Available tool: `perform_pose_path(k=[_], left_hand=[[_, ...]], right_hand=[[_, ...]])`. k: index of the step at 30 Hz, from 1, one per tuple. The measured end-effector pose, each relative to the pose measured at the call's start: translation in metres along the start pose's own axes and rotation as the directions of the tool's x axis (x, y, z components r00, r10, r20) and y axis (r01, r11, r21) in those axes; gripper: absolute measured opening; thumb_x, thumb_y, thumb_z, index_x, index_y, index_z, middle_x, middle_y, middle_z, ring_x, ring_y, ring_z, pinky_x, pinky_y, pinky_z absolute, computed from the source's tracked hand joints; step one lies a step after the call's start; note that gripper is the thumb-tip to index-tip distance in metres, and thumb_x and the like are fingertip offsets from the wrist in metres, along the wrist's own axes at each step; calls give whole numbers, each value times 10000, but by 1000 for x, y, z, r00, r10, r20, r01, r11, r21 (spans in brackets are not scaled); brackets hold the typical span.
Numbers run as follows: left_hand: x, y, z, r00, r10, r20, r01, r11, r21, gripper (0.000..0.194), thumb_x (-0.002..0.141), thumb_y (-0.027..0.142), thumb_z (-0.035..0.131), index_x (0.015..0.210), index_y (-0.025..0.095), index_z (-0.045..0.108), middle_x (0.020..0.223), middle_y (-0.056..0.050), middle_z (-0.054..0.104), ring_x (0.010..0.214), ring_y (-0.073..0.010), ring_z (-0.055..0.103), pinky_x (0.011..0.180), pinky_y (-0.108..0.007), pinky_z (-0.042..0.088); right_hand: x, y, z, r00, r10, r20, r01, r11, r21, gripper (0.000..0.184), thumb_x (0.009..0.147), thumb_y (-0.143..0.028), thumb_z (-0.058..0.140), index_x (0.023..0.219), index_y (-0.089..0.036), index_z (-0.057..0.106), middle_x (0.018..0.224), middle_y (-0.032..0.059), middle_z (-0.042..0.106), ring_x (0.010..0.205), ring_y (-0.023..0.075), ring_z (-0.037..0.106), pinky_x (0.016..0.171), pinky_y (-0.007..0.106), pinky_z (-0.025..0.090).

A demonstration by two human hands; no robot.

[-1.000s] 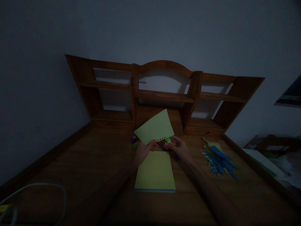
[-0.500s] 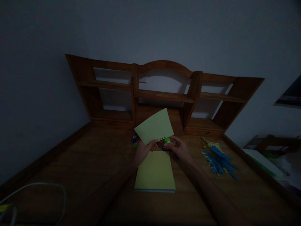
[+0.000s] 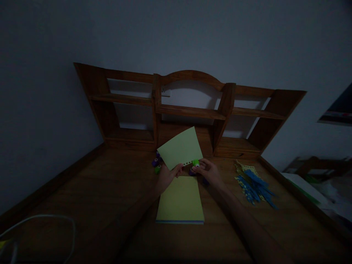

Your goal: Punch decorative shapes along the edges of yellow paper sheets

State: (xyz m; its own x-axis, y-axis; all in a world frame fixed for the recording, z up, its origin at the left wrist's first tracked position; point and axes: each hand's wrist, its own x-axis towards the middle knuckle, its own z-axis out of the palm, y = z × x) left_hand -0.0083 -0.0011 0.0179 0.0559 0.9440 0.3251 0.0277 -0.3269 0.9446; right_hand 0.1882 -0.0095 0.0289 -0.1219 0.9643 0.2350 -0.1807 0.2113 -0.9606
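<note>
My left hand [image 3: 167,178] pinches a pale yellow sheet of paper [image 3: 181,146] by its lower edge, thumb on top, holding it tilted up off the desk. A row of small punched holes runs along that edge. My right hand [image 3: 211,173] is closed around a small green paper punch [image 3: 195,162], which sits at the sheet's lower right edge, at the end of the row. Below both hands lies a stack of yellow paper [image 3: 181,201], with bluish sheets showing at its bottom. More small punches, a green one [image 3: 157,169] and a purple one [image 3: 155,162], stand left of the sheet.
Blue and yellow punched paper strips [image 3: 255,183] lie heaped on the right of the wooden desk [image 3: 96,190]. A wooden shelf unit [image 3: 192,113] stands along the back against the wall. A white cable [image 3: 52,216] loops at the lower left.
The green punch in my right hand has shifted slightly left along the sheet's edge. My left hand keeps the sheet nearly in place. The whole view has moved a little.
</note>
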Motion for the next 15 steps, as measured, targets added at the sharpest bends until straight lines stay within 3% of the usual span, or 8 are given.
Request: perform_pose_path(k=[6,10,15], left_hand=[[-3,2,1,996,-33,79,32,999,5,323,780,428,612,634,141,586,550,-26,573,463,-121,517,456,-220,414],[-3,1,0,992,-52,116,53,999,-3,326,777,431,615,633,141,577,553,-26,571,466,-121,519,453,-218,410],[-4,2,0,991,-50,127,50,999,5,336,782,437,611,626,143,563,550,-20,565,468,-113,511,456,-211,399]], right_hand=[[3,4,-4,997,58,-49,-53,992,112,317,604,-312,845,821,-189,649,755,13,655,579,119,569,537,220,453],[4,1,-5,988,151,-14,-147,973,176,339,553,-332,861,781,-182,661,744,16,653,583,124,565,549,226,458],[-1,-4,-5,981,189,40,-194,956,219,310,593,-322,841,811,-185,669,824,23,659,654,131,582,571,213,465]])
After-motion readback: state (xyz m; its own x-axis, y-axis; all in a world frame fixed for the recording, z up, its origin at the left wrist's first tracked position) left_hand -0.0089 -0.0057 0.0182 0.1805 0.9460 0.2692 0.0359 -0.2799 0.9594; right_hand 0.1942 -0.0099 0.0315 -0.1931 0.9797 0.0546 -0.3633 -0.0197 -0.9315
